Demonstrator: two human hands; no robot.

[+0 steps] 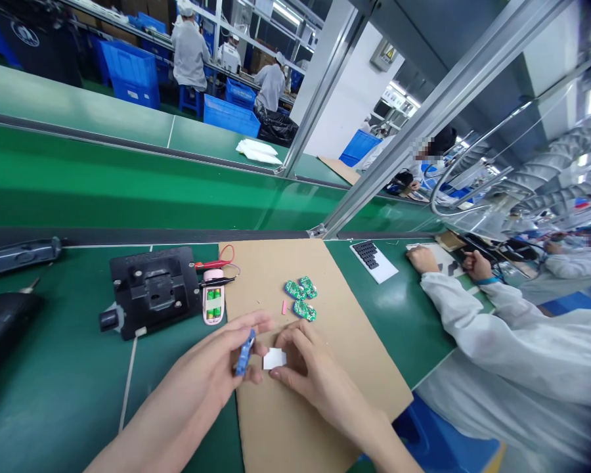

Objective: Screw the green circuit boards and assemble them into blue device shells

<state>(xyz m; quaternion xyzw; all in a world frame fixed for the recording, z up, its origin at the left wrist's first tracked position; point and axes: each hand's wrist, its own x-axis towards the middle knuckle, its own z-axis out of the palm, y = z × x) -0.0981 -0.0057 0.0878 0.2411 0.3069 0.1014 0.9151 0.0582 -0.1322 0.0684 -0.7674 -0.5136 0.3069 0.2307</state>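
Between the fingers and thumb of my left hand (234, 351) is a small blue part (245, 353), held upright; its exact kind is unclear. My right hand (308, 364) pinches a small white rectangular piece (274, 359) close to the left fingertips. Both hands are over a brown cardboard sheet (325, 420). Just beyond them, several green circuit boards (303, 310) lie on the cardboard beside a small pink strip (284, 307). Left of these is a pink-edged case (213, 305) with green cells in it, and a red clip (211, 265) and a black clip (217, 281) next to it.
A black fixture (155, 289) with a knob stands on the green table (177, 387). At far left lie a black electric screwdriver (10, 315) and another dark tool (20, 256). A white sheet with black pads (374, 261) lies right, near a co-worker's arms (453, 295). A metal post (384, 184) rises behind.
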